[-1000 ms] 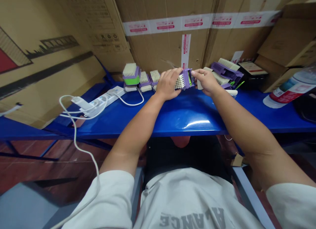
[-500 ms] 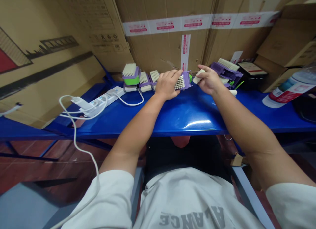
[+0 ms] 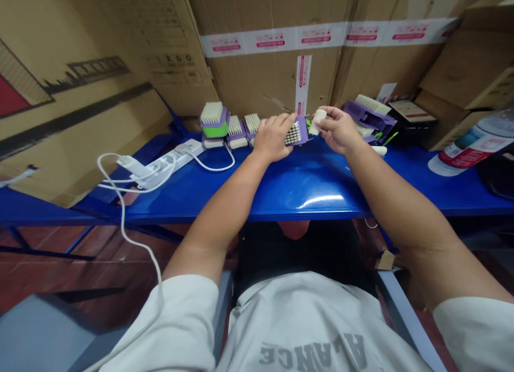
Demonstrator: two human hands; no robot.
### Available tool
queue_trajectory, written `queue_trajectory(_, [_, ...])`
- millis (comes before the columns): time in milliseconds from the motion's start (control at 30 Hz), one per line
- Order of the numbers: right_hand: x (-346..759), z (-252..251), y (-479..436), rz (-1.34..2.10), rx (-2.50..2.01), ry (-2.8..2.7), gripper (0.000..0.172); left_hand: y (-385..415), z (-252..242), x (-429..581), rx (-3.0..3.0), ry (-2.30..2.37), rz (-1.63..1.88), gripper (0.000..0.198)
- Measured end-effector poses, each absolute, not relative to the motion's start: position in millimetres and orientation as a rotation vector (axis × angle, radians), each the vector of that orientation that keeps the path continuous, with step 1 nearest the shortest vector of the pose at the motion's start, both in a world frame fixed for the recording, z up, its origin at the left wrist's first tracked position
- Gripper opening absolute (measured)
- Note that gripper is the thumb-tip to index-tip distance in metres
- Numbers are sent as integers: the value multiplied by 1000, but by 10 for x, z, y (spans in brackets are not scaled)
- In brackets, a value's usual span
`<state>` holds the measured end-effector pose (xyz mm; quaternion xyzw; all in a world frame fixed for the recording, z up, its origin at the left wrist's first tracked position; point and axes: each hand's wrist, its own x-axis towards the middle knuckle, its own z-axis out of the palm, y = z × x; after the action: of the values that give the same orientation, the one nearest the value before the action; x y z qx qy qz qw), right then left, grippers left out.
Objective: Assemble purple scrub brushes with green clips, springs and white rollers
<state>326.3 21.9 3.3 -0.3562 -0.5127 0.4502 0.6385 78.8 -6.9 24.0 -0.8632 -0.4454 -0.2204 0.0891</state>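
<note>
My left hand (image 3: 273, 139) is closed over a purple brush head with pale bristles (image 3: 294, 133), which lies at the back of the blue bench. Its fingers hide the brush's left part. Just to the right, my right hand (image 3: 339, 131) pinches a small white block-shaped piece (image 3: 319, 119) between thumb and fingers, close to the brush's right end. Too little shows to tell what the white piece is. A bit of green (image 3: 309, 124) shows between brush and piece. Left of my left hand stands a row of similar brushes (image 3: 235, 127), one green and purple (image 3: 214, 120).
A white power strip (image 3: 164, 166) with looping cables lies on the bench (image 3: 305, 190) at left. More purple brush parts (image 3: 371, 115), a black box (image 3: 409, 120) and a labelled bottle (image 3: 468, 144) stand at right. Tall cardboard boxes (image 3: 261, 77) wall off the back.
The white piece in my right hand has turned more upright and shifted slightly left, nearer the purple brush. My left hand keeps its place on the brush.
</note>
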Motion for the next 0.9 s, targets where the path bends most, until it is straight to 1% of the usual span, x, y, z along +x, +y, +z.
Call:
queue_trajectory(500, [3166, 88, 122, 1022, -876, -1129, 50, -49, 220, 777, -2571, -1319, -692, 96])
queue_trajectory(700, [3123, 137, 64, 1021, -898, -1139, 49, -40, 207, 773, -2592, -1287, -752, 101])
queue_trajectory(900, [3140, 100, 100, 1026, -897, -1135, 49, -71, 231, 784, -2592, -1311, -687, 96])
